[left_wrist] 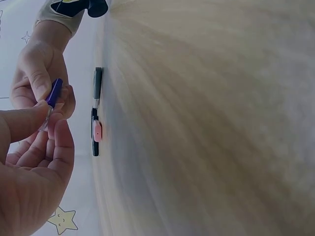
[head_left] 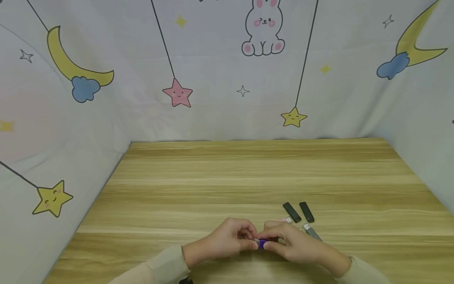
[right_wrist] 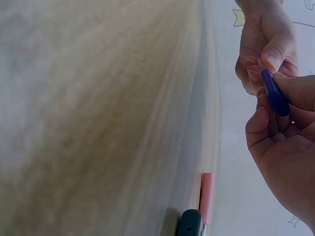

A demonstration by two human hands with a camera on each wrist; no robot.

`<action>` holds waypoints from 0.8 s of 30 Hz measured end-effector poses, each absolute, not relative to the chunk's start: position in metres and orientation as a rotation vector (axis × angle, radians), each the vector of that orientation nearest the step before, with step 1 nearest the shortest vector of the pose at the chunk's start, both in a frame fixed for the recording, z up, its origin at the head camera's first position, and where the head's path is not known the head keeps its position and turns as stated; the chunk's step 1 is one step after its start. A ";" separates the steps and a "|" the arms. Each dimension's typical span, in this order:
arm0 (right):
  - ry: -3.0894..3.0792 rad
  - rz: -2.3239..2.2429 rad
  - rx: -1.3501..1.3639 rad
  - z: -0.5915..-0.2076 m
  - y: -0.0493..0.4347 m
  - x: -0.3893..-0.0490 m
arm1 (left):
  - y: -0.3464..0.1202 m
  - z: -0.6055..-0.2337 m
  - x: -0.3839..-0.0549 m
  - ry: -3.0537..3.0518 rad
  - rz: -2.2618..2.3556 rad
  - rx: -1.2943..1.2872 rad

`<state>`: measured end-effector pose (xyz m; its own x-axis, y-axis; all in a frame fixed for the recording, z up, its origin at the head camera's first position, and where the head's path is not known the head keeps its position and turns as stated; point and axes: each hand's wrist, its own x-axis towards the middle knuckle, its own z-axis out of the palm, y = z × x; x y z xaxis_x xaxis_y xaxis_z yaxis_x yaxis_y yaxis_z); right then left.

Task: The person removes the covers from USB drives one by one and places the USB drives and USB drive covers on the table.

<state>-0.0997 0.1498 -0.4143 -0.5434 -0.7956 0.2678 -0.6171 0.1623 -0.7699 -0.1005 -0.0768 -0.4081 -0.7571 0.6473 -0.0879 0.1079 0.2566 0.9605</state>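
Note:
A purple USB stick is held between both hands above the wooden table. Its pale, metallic end is pinched between the thumb and fingers of my left hand. My right hand grips the purple body, thumb on the near side. In the left wrist view the purple stick tilts, its pale end largely covered by the left fingertips. The right wrist view shows the rounded end of the purple body against the right fingers.
Past the right hand lie two black sticks, a pink USB stick partly hidden by the hand, and a grey USB stick with its metal plug showing. Fabric walls with printed stars border the wooden table.

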 end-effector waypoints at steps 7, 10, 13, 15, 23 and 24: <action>2.250 -1.302 -1.289 -0.408 0.149 -0.102 | -0.079 -0.406 -0.105 2.095 1.509 0.729; 2.256 -1.287 -1.276 -0.405 0.148 -0.104 | -0.083 -0.404 -0.108 2.117 1.489 0.754; 2.278 -1.276 -1.303 -0.403 0.148 -0.107 | -0.088 -0.402 -0.110 2.141 1.478 0.761; 2.298 -1.273 -1.332 -0.402 0.149 -0.110 | -0.092 -0.400 -0.111 2.157 1.474 0.754; 2.317 -1.277 -1.216 -0.390 0.154 -0.126 | -0.105 -0.389 -0.120 2.229 1.503 0.731; 2.294 -1.290 -1.168 -0.388 0.155 -0.128 | -0.107 -0.387 -0.122 2.241 1.500 0.719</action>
